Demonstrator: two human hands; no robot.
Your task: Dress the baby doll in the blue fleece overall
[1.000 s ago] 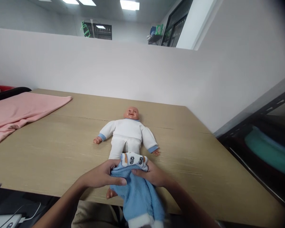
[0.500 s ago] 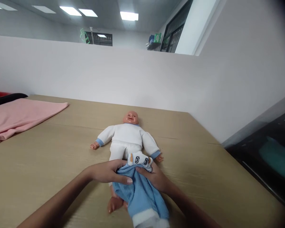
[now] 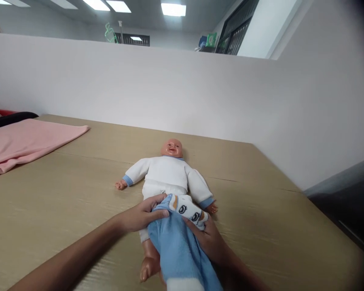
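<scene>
A doll (image 3: 166, 171) in a white top and white trousers with blue cuffs lies on its back on the brown table, head away from me. Over its legs is a blue cloth garment (image 3: 177, 242) with a white band and a white patch with stitched eyes. My left hand (image 3: 142, 214) grips the garment's upper left edge, thumb on top. At the patch's right end, my right hand (image 3: 208, 236) is closed on the same garment. One bare doll foot shows below my left hand; the other leg is mostly hidden under the cloth.
The brown table (image 3: 79, 194) meets a white partition (image 3: 157, 89) at the back. On the left lies a pink cloth (image 3: 33, 139), beside a black and red object (image 3: 12, 117). A dark object (image 3: 346, 202) stands beyond the table's right edge.
My hands have spread slightly apart, pulling the garment's upper edge wider. The patch with the eyes now slants down to the right. The camera view has shifted a little.
</scene>
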